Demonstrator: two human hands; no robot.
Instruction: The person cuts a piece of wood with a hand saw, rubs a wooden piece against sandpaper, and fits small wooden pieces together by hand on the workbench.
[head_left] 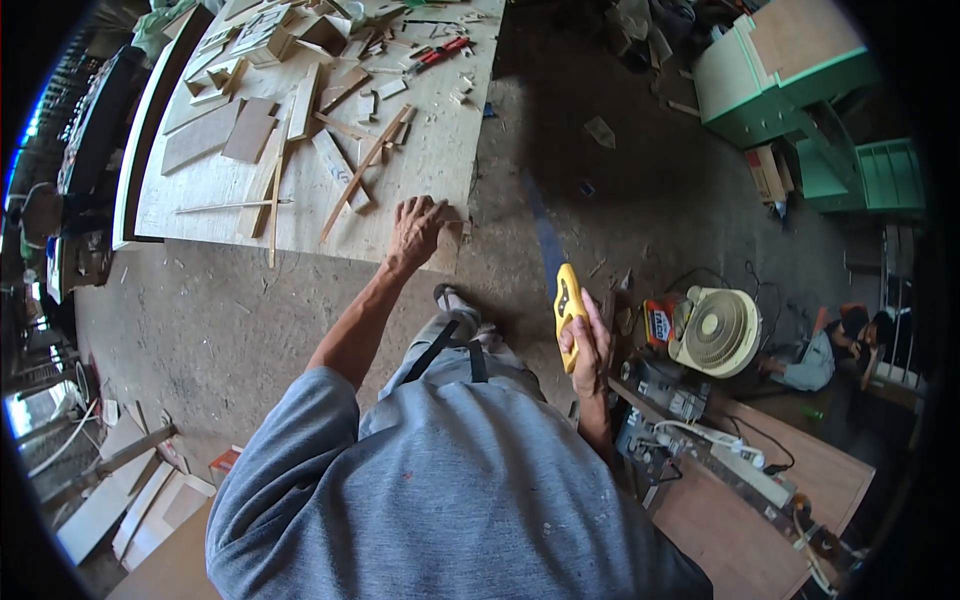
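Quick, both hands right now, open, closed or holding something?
Left hand: fingers curled, at the wooden table near its corner; whether it grips anything cannot be told.
Right hand: closed around the yellow-handled saw.

cream fan (714, 332) | green furniture (742, 95) | cardboard box (767, 178) near it | co-worker (818, 362), far right

"What colours are on the saw (556, 262)?"
"Yellow and black on the handle (566, 298), bluish on the blade (546, 235)."
"The tabletop (435, 150)?"
"Pale tan."
"And the shirt (470, 490)?"
"Heathered grey-blue."
"The fan (713, 330)?"
"Cream-coloured."
"And the cabinet (728, 82)?"
"Mint green with tan."
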